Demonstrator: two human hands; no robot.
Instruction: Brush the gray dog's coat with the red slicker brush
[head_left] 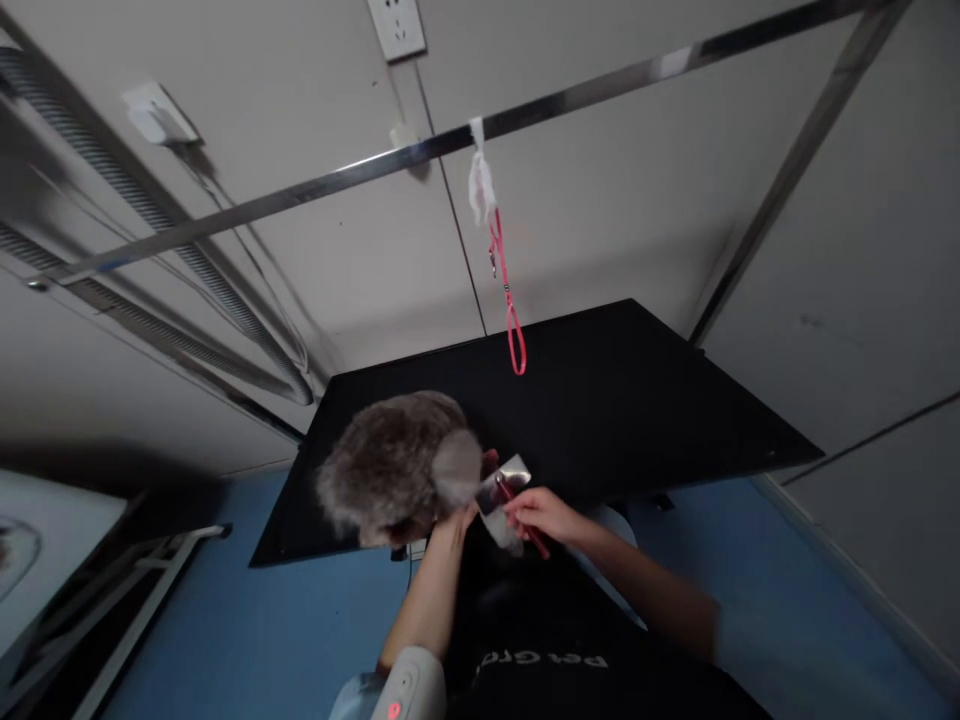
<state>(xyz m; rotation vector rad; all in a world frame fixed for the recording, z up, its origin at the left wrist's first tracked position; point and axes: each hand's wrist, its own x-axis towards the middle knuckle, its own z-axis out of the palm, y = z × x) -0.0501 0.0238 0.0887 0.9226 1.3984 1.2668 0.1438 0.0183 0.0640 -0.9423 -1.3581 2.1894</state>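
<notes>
A fluffy grey-brown animal (397, 460) is on the black table near its front left; a paler, rounded part of it faces my hands. My left hand (471, 512) is beside it, partly hidden, its fingers closed at a shiny silver foil sheet (516, 468). Reddish fingertips show behind the foil. Below the foil hangs a whitish, crumpled piece (501, 530) that I cannot identify. In my right hand (541, 512), closed fingers grip a slim dark-red handled tool (536, 542); its metal-looking end meets the foil. The tool's exact kind is unclear.
The black table (600, 400) stands against the wall. A metal bar (300, 200) crosses above it, with a pink loop leash (513, 330) hanging down. Ribbed hoses (172, 220) run at the left. A white-framed stand (157, 600) is at lower left.
</notes>
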